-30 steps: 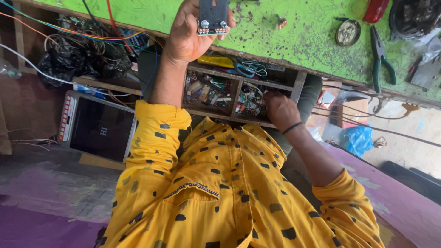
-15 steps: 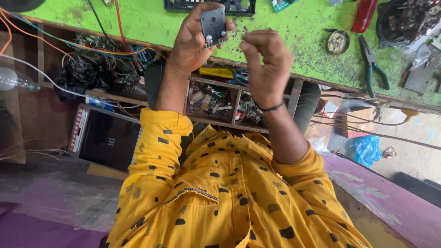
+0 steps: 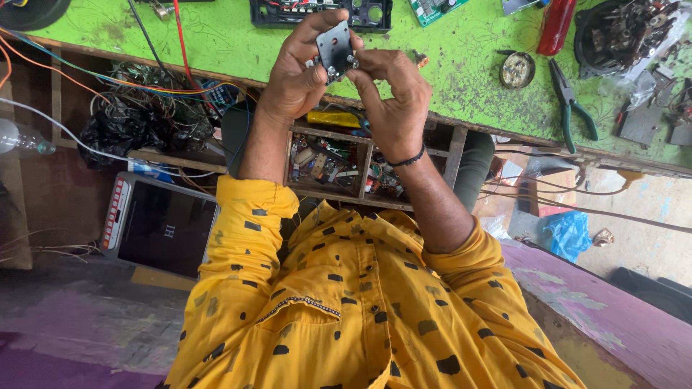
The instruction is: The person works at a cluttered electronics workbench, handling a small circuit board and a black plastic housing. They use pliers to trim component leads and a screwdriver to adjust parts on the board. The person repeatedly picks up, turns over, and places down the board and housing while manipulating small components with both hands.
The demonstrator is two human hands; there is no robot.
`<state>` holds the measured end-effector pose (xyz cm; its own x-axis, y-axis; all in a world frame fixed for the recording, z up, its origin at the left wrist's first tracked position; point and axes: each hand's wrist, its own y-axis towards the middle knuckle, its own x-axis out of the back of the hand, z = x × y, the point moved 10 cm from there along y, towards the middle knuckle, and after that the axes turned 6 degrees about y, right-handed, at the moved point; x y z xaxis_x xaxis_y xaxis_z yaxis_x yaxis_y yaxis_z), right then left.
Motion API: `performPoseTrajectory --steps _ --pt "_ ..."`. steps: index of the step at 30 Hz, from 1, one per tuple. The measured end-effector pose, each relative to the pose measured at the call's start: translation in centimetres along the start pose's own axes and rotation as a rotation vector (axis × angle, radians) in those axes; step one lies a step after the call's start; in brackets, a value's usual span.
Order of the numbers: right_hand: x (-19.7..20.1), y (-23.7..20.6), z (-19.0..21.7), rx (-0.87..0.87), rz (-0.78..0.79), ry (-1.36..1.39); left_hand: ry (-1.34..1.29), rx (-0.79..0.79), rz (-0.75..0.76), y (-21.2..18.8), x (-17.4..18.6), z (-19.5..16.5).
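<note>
Left hand (image 3: 299, 72) grasps the small dark plate (image 3: 334, 47) upright, long axis running twelve to six; right hand (image 3: 393, 94), at the plate's four o'clock, pinches its lower edge, both above the green bench (image 3: 468, 79)

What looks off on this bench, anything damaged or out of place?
Nothing looks broken. Both hands, left hand and right hand, pinch a small dark plate squarely. The green bench is scuffed and cluttered; pliers lie loose, and wires tangle below its edge.
</note>
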<state>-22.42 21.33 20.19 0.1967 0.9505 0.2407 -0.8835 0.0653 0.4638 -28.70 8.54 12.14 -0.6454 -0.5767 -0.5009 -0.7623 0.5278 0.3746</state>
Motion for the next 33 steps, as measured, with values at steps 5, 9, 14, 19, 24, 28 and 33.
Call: performPoseTrajectory --steps 5,9,14,19,24,28,33 --pt "0.6 -0.3 -1.9 -0.115 -0.087 0.257 0.08 0.03 0.023 0.3 -0.6 0.0" --pt "0.5 0.0 -1.2 -0.008 -0.009 -0.04 0.168 0.056 0.004 0.3 -0.6 0.0" --pt "0.5 -0.6 -3.1 -0.148 0.039 0.204 0.353 0.0 0.009 0.5 -1.0 -0.3" --pt "1.0 -0.8 -3.8 -0.137 -0.015 0.257 0.538 0.0 0.017 0.7 -1.2 0.0" --pt "1.7 -0.8 -3.4 -0.064 -0.048 0.013 0.61 -0.018 0.02 0.7 -1.4 0.0" --pt "1.8 -0.8 -2.6 0.024 -0.032 -0.151 0.63 0.011 0.016 0.7 -1.4 0.4" --pt "1.9 -0.8 -3.1 0.002 -0.037 -0.12 0.644 0.025 0.012 0.6 -1.1 0.7"
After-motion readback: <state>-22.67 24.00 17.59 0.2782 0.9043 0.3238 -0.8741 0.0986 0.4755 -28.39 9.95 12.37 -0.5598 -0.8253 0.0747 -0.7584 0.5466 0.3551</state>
